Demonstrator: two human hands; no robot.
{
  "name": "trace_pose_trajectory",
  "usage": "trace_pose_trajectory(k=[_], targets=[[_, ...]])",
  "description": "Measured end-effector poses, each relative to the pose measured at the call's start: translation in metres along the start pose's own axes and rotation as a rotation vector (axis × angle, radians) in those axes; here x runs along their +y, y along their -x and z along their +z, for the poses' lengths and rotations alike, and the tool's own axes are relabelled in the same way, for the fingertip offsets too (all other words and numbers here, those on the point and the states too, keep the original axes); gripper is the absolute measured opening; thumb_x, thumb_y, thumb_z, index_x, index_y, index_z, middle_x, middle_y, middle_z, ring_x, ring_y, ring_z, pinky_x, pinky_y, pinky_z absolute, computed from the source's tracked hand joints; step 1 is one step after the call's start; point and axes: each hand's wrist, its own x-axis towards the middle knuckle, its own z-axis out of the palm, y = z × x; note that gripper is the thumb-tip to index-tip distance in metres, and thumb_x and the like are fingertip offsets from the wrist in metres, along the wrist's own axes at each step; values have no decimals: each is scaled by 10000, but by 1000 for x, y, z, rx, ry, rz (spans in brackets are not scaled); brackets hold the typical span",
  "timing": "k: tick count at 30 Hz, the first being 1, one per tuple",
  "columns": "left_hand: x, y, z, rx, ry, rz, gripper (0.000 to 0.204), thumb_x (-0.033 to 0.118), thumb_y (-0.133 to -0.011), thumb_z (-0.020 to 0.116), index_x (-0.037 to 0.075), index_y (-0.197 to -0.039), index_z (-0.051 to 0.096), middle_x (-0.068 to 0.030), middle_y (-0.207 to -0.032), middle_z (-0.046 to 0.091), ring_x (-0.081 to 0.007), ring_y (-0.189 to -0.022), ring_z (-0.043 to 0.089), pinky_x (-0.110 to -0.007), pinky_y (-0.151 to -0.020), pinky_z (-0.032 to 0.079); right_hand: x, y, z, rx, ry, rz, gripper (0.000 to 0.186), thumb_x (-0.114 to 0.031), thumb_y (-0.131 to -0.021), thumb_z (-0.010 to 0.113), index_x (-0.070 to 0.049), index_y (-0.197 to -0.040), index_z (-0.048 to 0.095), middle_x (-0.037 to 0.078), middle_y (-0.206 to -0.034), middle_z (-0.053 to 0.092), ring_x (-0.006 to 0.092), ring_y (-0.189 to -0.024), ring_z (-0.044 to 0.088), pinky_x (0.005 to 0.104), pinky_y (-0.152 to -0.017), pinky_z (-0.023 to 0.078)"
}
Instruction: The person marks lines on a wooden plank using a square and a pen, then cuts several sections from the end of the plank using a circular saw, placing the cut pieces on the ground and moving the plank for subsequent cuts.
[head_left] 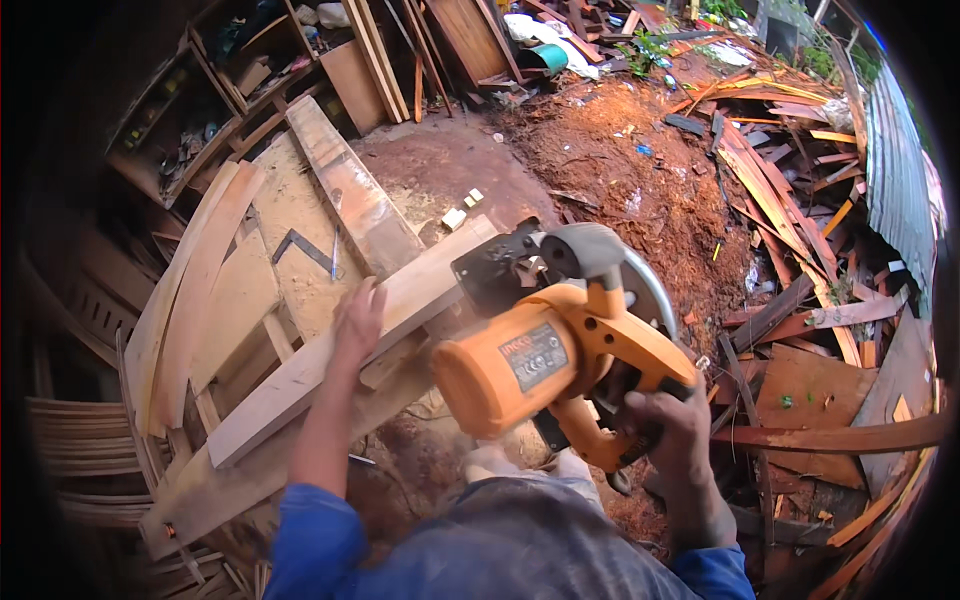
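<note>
My right hand [678, 428] is wrapped round the rear handle of an orange circular saw [463, 385]. The saw is tilted, with its black base plate [480, 268] at the far end of a pale wooden beam [270, 408]. Part of the round blade guard [650, 285] shows on the saw's right side. Whether the blade touches wood is hidden behind the motor body. My left hand [357, 322] lies across the beam's middle, fingers bent over its far side. Small wood offcuts [455, 217] lie beyond the beam's end.
A dark carpenter's square [305, 248] and a thin pen-like tool [335, 258] lie on the workbench boards [275, 205]. Curved planks [200, 290] rest at left. Shelves [165, 130] stand behind. Sawdust [600, 180] covers the ground, and scrap timber [775, 200] is piled at right.
</note>
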Motion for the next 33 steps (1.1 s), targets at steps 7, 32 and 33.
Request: trace_pose_trajectory(k=[7, 32, 33], targets=[[62, -22, 28, 101, -68, -130, 439, 404, -1067, 475, 25, -1103, 695, -233, -1085, 672, -421, -1067, 614, -521, -985, 445, 28, -55, 4, -103, 20, 114, 347, -137, -762, 715, 58, -1043, 658, 104, -810, 670, 125, -547, 573, 265, -510, 471], [60, -46, 28, 73, -99, -260, 457, 469, -1020, 548, 18, -999, 615, -243, -970, 699, -415, -1027, 637, -522, -958, 407, 41, -89, 2, -94, 53, 149, 297, -94, -797, 719, 44, -1051, 652, 133, -821, 676, 155, -533, 580, 269, -510, 476], [57, -46, 29, 76, -77, -265, 444, 462, -1025, 541, 24, -1002, 610, -237, -951, 699, -414, -1010, 639, -524, -958, 405, 40, -90, 7, -81, 29, 152, 298, -94, -795, 713, 43, -1053, 652, 131, -822, 678, 156, -531, 580, 270, -510, 478]])
